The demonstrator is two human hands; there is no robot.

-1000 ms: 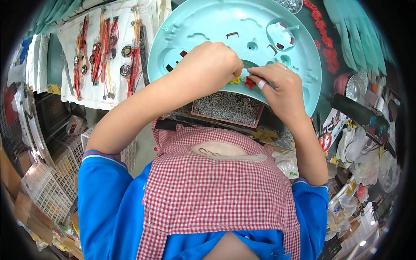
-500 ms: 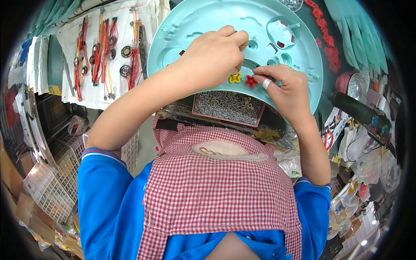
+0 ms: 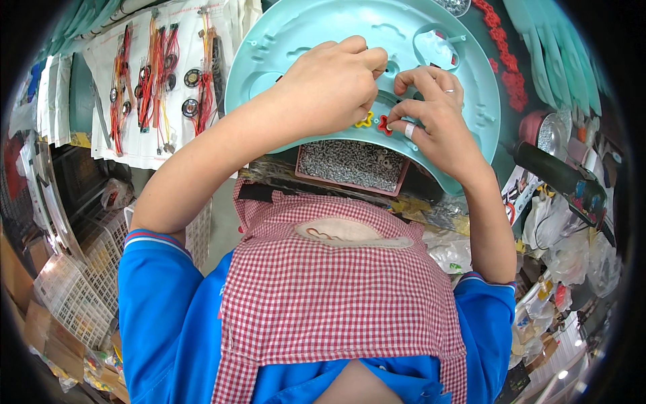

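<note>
A turquoise curved plastic shell [image 3: 269, 50] lies hollow side up in front of me, with moulded posts and recesses. My left hand [image 3: 336, 84] is closed over its middle, fingers curled; whatever they hold is hidden. Just below those fingers shows a yellow star-shaped piece [image 3: 364, 120] near the shell's inner edge. Beside it is a red star-shaped piece [image 3: 383, 125], pinched at its right side by the thumb and a finger of my right hand [image 3: 434, 121]. The other right fingers arch above the shell. A white band wraps that thumb.
A pink tray [image 3: 353, 166] of small metal screws sits below the shell's near edge. Left, wired speakers [image 3: 191, 78] lie on white sheeting [image 3: 171, 111]. Red star pieces [image 3: 515, 87] line the right side, near stacked turquoise parts [image 3: 552, 60]. A dark power tool [image 3: 555, 172] lies at right.
My right hand has turned and spread its upper fingers, with thumb and finger now at the red star-shaped piece, which appears shifted slightly left. My left hand stays nearly where it was.
</note>
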